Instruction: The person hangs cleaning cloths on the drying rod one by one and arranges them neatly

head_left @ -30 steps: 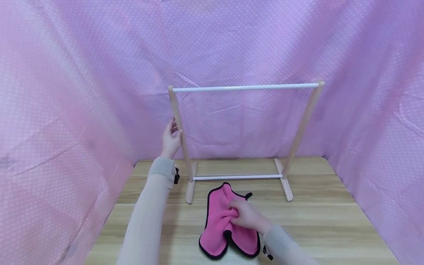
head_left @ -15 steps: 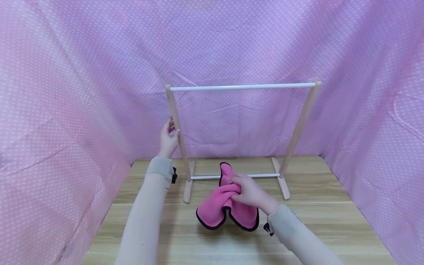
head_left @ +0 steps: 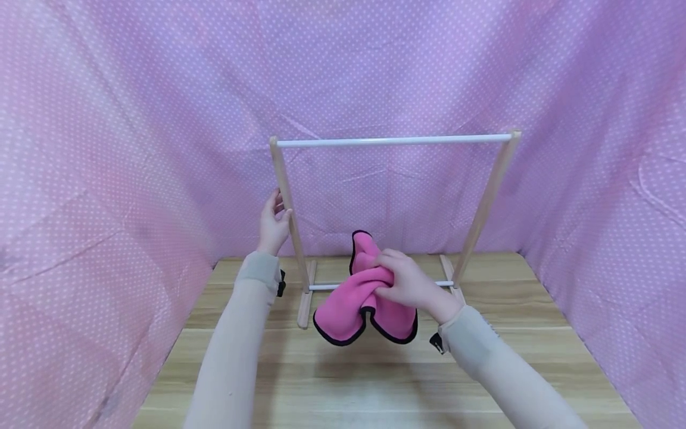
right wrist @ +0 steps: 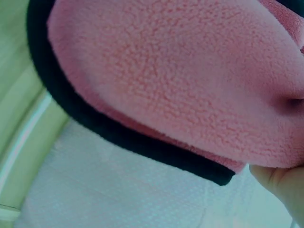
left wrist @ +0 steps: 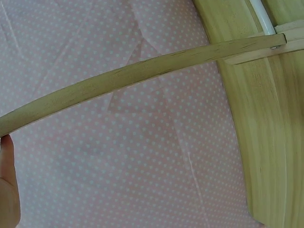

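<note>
A pink fleece cloth with black edging [head_left: 343, 313] hangs bunched above the table in the head view, its lobes spread below. My right hand [head_left: 409, 283] grips its middle, with folds gathered between thumb and fingers. Up close in the right wrist view, the fleece [right wrist: 180, 71] fills most of the picture and my thumb [right wrist: 285, 187] presses its edge. Beyond it stands a rack with wooden posts and white rods [head_left: 393, 141]. My left hand [head_left: 273, 226] holds the rack's left post, thumb at the near side. The left wrist view shows that wooden post [left wrist: 142, 71] and one digit touching it.
The rack's feet [head_left: 303, 307] stand on a wood-grain table [head_left: 343, 387]. Its lower white rod [head_left: 324, 287] is partly hidden by the cloth. Pink dotted fabric [head_left: 386, 71] hangs behind the table and along both sides.
My right hand has lifted the pink fleece cloth off the table and carried it up and forward toward the rack. The left hand stays at the left post.
</note>
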A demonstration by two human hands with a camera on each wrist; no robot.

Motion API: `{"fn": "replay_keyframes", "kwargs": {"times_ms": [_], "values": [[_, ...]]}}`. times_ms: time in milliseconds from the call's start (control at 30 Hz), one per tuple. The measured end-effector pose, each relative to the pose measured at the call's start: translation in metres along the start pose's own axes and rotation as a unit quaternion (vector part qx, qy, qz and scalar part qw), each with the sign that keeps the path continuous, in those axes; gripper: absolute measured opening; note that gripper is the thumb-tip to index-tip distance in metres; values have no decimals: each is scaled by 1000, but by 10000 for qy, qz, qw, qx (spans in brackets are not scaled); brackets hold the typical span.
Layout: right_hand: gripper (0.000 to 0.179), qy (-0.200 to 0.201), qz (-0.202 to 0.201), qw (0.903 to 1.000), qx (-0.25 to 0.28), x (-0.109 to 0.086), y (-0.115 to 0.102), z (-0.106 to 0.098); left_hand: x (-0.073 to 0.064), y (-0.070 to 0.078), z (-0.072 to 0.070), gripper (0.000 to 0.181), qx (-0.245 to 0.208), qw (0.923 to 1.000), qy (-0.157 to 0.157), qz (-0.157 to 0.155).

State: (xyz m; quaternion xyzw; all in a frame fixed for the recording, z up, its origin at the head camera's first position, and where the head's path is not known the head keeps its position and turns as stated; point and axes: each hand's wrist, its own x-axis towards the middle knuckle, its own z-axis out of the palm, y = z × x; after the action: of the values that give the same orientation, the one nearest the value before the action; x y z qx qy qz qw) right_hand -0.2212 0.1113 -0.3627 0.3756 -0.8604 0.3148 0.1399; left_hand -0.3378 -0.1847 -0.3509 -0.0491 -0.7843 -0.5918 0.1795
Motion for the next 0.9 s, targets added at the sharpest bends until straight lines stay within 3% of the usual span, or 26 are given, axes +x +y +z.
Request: {"fn": "replay_keyframes", "kwargs": {"times_ms": [333, 700, 900], "values": [[34, 757, -465, 9960, 8, 26, -11, -29, 2, -1, 3, 58, 68, 10000, -11, 49], [38, 1797, -973, 9789, -81, 51, -15, -43, 1, 0, 4, 59, 84, 9999, 17, -100], [36, 2087, -1116, 9715, -114, 68, -22, -54, 0, 1, 0, 59, 182, 9998, -1, -112]]}}
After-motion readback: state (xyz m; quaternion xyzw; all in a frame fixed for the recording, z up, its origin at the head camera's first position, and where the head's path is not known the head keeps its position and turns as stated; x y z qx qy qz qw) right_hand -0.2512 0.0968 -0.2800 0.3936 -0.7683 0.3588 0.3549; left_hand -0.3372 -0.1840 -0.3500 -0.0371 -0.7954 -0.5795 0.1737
